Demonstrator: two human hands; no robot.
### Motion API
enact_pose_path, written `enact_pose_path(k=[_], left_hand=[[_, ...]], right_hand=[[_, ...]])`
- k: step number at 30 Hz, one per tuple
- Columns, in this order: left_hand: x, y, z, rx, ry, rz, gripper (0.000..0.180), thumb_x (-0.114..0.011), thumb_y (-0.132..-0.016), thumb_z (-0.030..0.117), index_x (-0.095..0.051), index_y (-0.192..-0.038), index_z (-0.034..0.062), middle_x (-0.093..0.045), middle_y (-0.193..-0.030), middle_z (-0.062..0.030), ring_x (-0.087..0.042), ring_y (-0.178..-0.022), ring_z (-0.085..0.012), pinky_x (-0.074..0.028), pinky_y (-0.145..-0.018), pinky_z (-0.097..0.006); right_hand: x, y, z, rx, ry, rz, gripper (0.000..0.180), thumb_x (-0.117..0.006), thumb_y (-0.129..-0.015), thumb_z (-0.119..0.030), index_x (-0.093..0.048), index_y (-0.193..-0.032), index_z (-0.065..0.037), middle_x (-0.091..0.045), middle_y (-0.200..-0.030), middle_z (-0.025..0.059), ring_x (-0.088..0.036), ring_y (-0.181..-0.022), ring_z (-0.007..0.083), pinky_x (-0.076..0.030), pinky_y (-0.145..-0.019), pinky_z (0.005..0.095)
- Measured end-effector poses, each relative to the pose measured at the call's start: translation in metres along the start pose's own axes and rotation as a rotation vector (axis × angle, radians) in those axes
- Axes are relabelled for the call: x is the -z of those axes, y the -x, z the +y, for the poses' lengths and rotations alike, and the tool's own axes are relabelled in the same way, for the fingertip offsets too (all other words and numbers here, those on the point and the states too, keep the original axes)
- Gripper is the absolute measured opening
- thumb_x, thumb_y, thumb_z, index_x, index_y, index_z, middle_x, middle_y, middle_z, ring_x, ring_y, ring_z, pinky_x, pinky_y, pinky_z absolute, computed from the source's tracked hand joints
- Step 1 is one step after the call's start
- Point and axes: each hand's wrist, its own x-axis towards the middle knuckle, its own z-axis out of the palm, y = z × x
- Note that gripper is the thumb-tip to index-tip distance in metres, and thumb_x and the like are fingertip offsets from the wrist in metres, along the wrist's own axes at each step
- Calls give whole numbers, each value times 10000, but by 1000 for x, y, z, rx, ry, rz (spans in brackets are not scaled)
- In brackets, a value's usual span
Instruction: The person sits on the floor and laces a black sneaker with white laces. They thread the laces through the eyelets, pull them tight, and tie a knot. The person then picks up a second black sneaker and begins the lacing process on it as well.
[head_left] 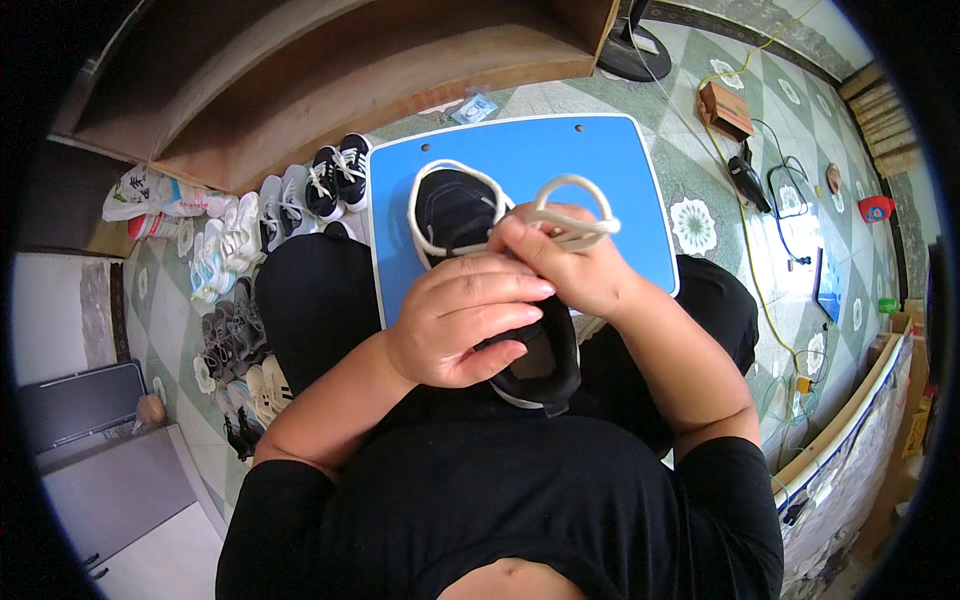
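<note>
A black shoe (455,210) with a white sole edge stands on a small blue tabletop (625,200), its toe away from me. Its dark opening and heel (545,370) come back toward my body. My right hand (580,265) is closed above the laces, with loops of cream-white shoelace (575,182) standing up out of it. Across the middle of the shoe lies my left hand (465,315), its visible fingers stretched and apart, touching or just above the shoe. Its far fingers meet my right hand. The lacing under both hands is hidden.
Several pairs of shoes (240,235) are lined up on the tiled floor to the left. A wooden cabinet (380,90) stands behind the table. To the right are a brown box (727,110), a black hair dryer (747,183), cables and a red object (876,208).
</note>
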Motion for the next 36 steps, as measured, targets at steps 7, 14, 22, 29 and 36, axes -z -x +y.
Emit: enact_pose_path(k=[7, 14, 22, 29, 36], left_hand=[[-10, 7, -10, 178, 19, -94, 405, -639, -719, 211, -612, -1069, 8, -585, -1107, -165, -551, -1018, -353, -426, -909, -424], [-18, 22, -27, 126, 99, -91, 330, -608, -681, 166, -631, -982, 34, -628, -974, -139, -592, -944, -343, -472, -853, -418], [-36, 49, -28, 310, 410, -28, 234, -564, -762, 227, -665, -886, 55, -663, -937, -106, -640, -854, -301, -522, -797, -395], [-35, 39, -30, 13, 113, 30, 267, -529, -691, 135, -663, -906, 50, -676, -957, -88, -652, -893, -274, -534, -771, -387], [-35, 36, -30, -45, 73, 91, 159, -499, -789, 126, -621, -800, 25, -688, -880, -121, -673, -853, -282, -538, -806, -417]], right_hand=[[10, 2, -14, 234, 232, 56, 343, -487, -947, -249, -597, -758, 15, -564, -693, 71, -511, -628, 157, -408, -562, 304], [-9, 10, -24, 531, 507, 7, 175, -581, -833, -72, -509, -680, -26, -493, -617, 117, -497, -523, 320, -404, -479, 383], [-33, 25, -32, 722, 445, -79, 136, -674, -709, -143, -557, -674, -81, -513, -633, 57, -546, -515, 254, -443, -471, 356], [-40, 39, -51, 802, 211, -268, 251, -599, -824, -248, -529, -622, -117, -452, -595, 14, -467, -452, 210, -335, -423, 328], [-49, 54, -69, 878, -156, -427, 319, -644, -846, -325, -531, -667, -85, -506, -642, 43, -498, -460, 205, -334, -389, 317]])
